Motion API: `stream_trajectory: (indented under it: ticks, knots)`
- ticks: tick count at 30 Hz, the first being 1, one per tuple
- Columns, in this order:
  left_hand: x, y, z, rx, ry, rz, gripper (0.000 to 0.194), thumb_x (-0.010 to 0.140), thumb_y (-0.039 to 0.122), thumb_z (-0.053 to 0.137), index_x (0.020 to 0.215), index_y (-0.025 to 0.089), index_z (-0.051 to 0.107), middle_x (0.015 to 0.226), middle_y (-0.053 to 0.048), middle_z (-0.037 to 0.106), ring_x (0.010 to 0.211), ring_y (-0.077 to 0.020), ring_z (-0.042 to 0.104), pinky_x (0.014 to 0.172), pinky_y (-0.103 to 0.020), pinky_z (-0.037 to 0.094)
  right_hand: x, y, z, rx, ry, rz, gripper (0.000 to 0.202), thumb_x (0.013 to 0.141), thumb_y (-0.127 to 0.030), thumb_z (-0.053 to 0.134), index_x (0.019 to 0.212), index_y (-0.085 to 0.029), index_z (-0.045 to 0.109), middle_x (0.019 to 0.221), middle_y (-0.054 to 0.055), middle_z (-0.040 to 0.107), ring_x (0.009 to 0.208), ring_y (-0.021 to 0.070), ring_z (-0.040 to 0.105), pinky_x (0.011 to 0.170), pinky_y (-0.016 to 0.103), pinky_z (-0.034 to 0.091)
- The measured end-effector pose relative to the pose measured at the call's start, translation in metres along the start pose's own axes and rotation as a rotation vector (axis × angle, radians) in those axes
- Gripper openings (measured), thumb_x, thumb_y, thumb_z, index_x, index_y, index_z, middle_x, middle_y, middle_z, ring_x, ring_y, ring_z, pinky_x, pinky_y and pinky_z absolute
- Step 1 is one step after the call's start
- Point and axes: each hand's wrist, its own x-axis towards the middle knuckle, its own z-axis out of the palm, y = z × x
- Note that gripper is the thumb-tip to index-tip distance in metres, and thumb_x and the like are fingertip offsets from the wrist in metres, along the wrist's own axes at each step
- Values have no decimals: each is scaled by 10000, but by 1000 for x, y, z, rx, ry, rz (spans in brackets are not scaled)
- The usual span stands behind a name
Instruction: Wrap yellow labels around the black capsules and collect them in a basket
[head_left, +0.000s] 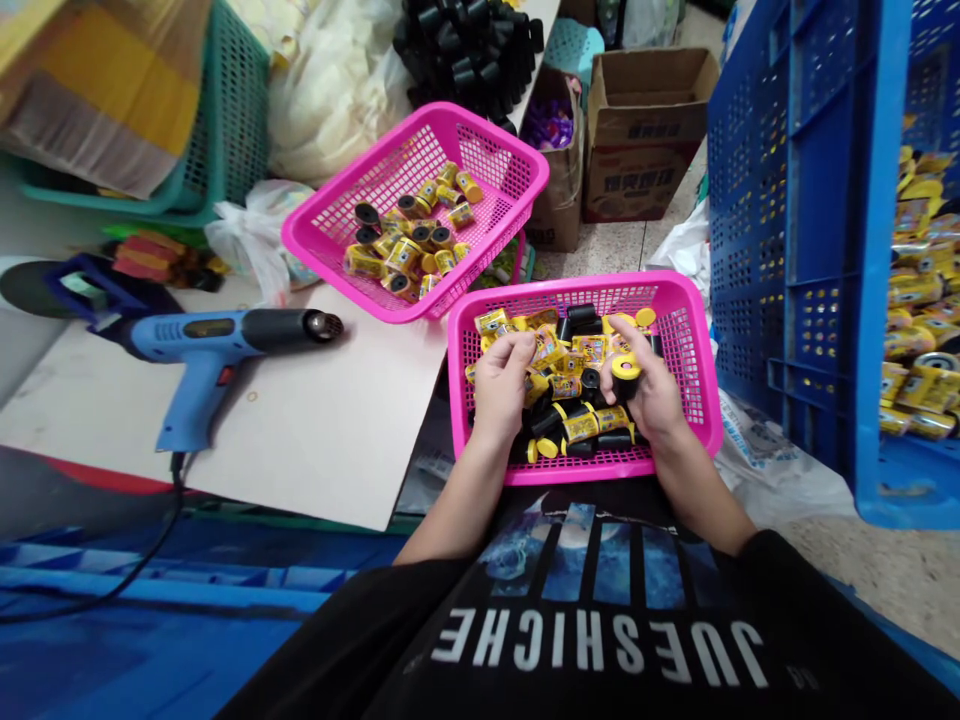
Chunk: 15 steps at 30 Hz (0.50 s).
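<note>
Over the near pink basket (pixel 585 476), my left hand (pixel 504 385) pinches a yellow printed sleeve (pixel 550 347) between thumb and fingers. Opposite it, my right hand (pixel 654 395) is curled round a small black canister with a yellow cap (pixel 625 368); its index finger points up and away. Beneath both hands the basket holds loose black canisters (pixel 581 315), yellow caps (pixel 547 447) and yellow printed sleeves (pixel 581 428). Some of these pieces are hidden by my fingers.
A second pink basket (pixel 300 240) holds yellow-wrapped canisters. Left of it, a blue heat gun (pixel 199 345) lies on a pale board (pixel 322 420), its cable trailing down. A tall blue crate (pixel 787 250) stands at right; cardboard boxes (pixel 637 170) and a black canister pile (pixel 469 50) are behind.
</note>
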Motion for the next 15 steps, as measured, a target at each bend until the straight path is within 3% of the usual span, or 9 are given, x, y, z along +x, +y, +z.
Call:
stream_trajectory:
  ticks: [3, 6, 8, 10, 12, 15]
  knots:
    - [-2, 2, -1, 56, -17, 70, 306, 804, 528, 783, 840, 224, 777, 831, 0, 753, 812, -153, 683, 812, -272, 537, 2, 2, -1, 23, -36, -75, 550, 898, -452, 560, 1419, -299, 474, 672, -48, 571, 559, 168, 537, 590, 333, 474]
    - [-5, 6, 0, 103, -95, 85, 297, 812, 520, 781, 849, 227, 818, 882, -29, 797, 865, -193, 715, 845, -308, 551, 1, -2, 0, 34, -2, -136, 439, 886, -417, 548, 1309, -307, 514, 678, -50, 541, 580, 166, 527, 634, 336, 493]
    - [-7, 9, 1, 130, -159, 87, 290, 819, 511, 779, 872, 232, 837, 915, -43, 813, 887, -211, 732, 858, -325, 560, 0, -7, 2, 47, 3, -133, 328, 905, -455, 511, 1188, -295, 554, 759, -17, 568, 660, 179, 575, 689, 356, 525]
    - [-8, 11, 1, 147, -217, 81, 293, 822, 511, 776, 888, 234, 845, 932, -53, 820, 890, -224, 745, 855, -339, 573, -1, -13, 2, 35, -34, -120, 340, 921, -531, 447, 1114, -280, 571, 890, 35, 605, 806, 214, 628, 769, 400, 553]
    - [-9, 13, 1, 158, -257, 74, 298, 824, 514, 772, 896, 236, 850, 944, -61, 824, 899, -238, 755, 862, -353, 586, -2, -18, 2, -36, -50, -150, 406, 920, -588, 416, 1136, -282, 572, 1007, 72, 623, 955, 248, 637, 866, 440, 553]
    - [-8, 13, 0, 187, -285, 89, 282, 829, 502, 773, 900, 242, 854, 957, -69, 825, 923, -249, 763, 891, -364, 588, -1, -20, 1, -171, 34, -246, 413, 940, -626, 426, 1188, -322, 554, 1107, 73, 639, 1071, 255, 623, 956, 455, 526]
